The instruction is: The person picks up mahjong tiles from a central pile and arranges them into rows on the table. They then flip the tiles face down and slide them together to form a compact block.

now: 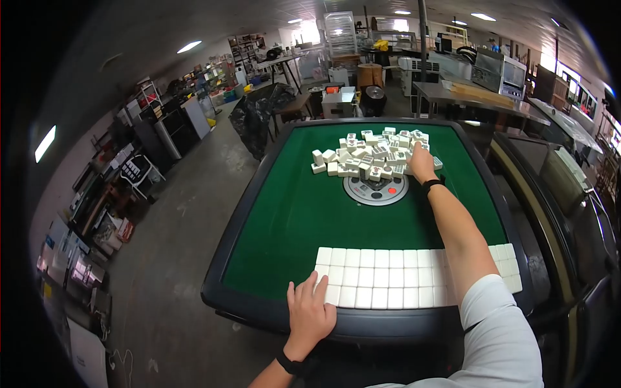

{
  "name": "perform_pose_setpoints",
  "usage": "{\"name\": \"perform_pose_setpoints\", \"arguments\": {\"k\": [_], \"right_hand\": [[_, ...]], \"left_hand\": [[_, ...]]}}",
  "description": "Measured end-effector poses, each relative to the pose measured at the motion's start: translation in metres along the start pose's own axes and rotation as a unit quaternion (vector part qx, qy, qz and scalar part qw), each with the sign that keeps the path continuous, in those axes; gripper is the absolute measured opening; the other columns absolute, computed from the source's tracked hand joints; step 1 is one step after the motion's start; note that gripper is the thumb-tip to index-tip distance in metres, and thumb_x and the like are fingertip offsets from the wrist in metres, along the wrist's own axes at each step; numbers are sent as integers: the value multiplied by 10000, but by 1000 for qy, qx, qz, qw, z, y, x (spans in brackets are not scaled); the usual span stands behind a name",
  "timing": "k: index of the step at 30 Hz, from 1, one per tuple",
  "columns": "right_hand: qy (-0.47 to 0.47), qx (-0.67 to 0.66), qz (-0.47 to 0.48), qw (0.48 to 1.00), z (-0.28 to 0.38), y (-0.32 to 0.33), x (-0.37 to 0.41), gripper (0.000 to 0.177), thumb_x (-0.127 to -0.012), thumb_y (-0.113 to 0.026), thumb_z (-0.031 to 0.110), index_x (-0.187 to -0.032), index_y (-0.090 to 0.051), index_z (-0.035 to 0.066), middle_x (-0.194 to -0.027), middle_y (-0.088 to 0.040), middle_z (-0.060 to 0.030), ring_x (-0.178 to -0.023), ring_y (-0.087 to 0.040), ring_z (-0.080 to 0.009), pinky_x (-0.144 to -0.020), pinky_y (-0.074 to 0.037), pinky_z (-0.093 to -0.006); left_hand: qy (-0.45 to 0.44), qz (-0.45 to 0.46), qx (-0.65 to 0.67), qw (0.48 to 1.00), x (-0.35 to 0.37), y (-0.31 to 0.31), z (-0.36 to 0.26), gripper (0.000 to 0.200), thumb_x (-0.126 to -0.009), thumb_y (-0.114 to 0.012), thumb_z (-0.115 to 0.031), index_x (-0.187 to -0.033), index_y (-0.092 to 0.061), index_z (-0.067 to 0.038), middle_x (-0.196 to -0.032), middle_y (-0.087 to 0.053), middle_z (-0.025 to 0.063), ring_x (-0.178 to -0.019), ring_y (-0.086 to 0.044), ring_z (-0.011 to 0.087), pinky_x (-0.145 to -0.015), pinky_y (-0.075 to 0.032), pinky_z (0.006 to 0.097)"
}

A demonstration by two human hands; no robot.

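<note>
My left hand (312,312) rests at the left end of a block of white mahjong tiles (380,278). Its fingers are spread, with the fingertips touching the end tiles. These tiles lie blank side up in three straight rows along the near side of the green mahjong table (284,213). Across the table, my right hand (422,163) reaches to the right side of a loose heap of mahjong tiles (369,152), many of them showing printed faces. The right fingers are bent and pressed together; what they hold, if anything, is hidden. My right forearm covers part of the rows.
A round control panel (376,189) with a red button sits in the table's centre, just in front of the heap. The dark raised table rim (236,249) borders the felt. Black furniture (546,213) stands close on the right, and a black plastic-covered object (255,119) beyond the left far corner.
</note>
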State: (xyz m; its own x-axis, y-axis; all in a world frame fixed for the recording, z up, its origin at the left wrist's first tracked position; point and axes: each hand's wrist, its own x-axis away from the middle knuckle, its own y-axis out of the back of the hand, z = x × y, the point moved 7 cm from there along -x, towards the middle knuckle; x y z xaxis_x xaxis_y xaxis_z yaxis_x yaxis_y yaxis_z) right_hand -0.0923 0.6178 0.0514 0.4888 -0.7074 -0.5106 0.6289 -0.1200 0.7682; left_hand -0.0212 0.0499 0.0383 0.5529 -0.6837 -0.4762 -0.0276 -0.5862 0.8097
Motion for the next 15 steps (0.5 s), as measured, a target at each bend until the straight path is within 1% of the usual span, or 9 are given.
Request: {"name": "perform_pose_setpoints", "arguments": {"k": [2, 4, 5, 6, 7, 8, 11, 12, 15], "right_hand": [[4, -16, -10, 1000, -2, 17, 6, 403, -859, -821, 190, -1164, -624, 16, -1012, -757, -305, -1023, -750, -485, -892, -610, -536], [-2, -41, 103, 994, 5, 30, 10, 395, -851, -784, 220, -1170, -670, 16, -1036, -760, -304, -1025, -741, -495, -911, -611, -506], [39, -29, 148, 988, 13, 36, 15, 396, -860, -750, 268, -1173, -699, 30, -1041, -780, -244, -998, -770, -416, -882, -627, -458], [36, -27, 149, 988, 18, 54, 23, 396, -860, -750, 268, -1173, -699, 30, -1041, -780, -244, -998, -770, -416, -882, -627, -458], [23, -104, 305, 946, 32, 57, 44, 428, -871, -753, 290, -1202, -703, 23, -1093, -775, -211, -999, -772, -365, -888, -632, -443], [7, -179, 450, 875, 47, 60, 71, 459, -881, -757, 311, -1230, -707, 17, -1144, -771, -179, -1000, -773, -314, -894, -636, -428], [11, -211, 628, 749, 59, 49, 131, 454, -911, -753, 349, -1248, -710, 48, -1179, -738, -141, -1004, -739, -254, -863, -630, -390], [-24, -200, 661, 723, 58, 42, 146, 428, -917, -755, 351, -1223, -722, 54, -1153, -743, -128, -1006, -736, -247, -843, -625, -384], [-59, -172, 641, 746, 49, 37, 158, 428, -925, -775, 348, -1242, -737, 63, -1144, -756, -125, -977, -742, -245, -825, -618, -375]], "left_hand": [[-2, 1, 1, 1000, 1, 0, -1, 581, -839, -577, -118, -1390, -679, 36, -1474, -603, 257, -1314, -588, 427, -1245, -303, 679], [-4, 1, 0, 1000, 1, -1, 0, 580, -840, -575, -116, -1390, -678, 37, -1474, -603, 257, -1314, -588, 427, -1245, -303, 679], [-9, -1, -8, 1000, 1, -1, 0, 580, -840, -587, -125, -1387, -678, 47, -1473, -601, 261, -1307, -589, 422, -1232, -318, 689], [-12, -3, -16, 1000, 1, -1, -1, 582, -840, -599, -134, -1383, -678, 57, -1473, -598, 266, -1300, -590, 418, -1219, -333, 700], [-14, -1, -14, 1000, 1, -1, -1, 582, -840, -599, -134, -1383, -678, 57, -1473, -598, 266, -1300, -590, 418, -1219, -333, 700], [-13, 1, -17, 1000, 1, -1, -1, 582, -841, -597, -134, -1385, -677, 57, -1473, -598, 267, -1303, -589, 420, -1220, -332, 699], [-17, 1, -22, 1000, 1, -2, -1, 583, -842, -593, -132, -1389, -674, 54, -1475, -598, 269, -1309, -587, 423, -1222, -329, 698], [-18, -2, -26, 1000, 2, -3, -1, 584, -842, -591, -130, -1391, -672, 52, -1477, -597, 269, -1313, -586, 424, -1223, -328, 698], [-22, -8, -30, 999, 4, -3, -2, 587, -844, -591, -128, -1399, -668, 47, -1478, -598, 268, -1317, -586, 427, -1222, -330, 697]]}}
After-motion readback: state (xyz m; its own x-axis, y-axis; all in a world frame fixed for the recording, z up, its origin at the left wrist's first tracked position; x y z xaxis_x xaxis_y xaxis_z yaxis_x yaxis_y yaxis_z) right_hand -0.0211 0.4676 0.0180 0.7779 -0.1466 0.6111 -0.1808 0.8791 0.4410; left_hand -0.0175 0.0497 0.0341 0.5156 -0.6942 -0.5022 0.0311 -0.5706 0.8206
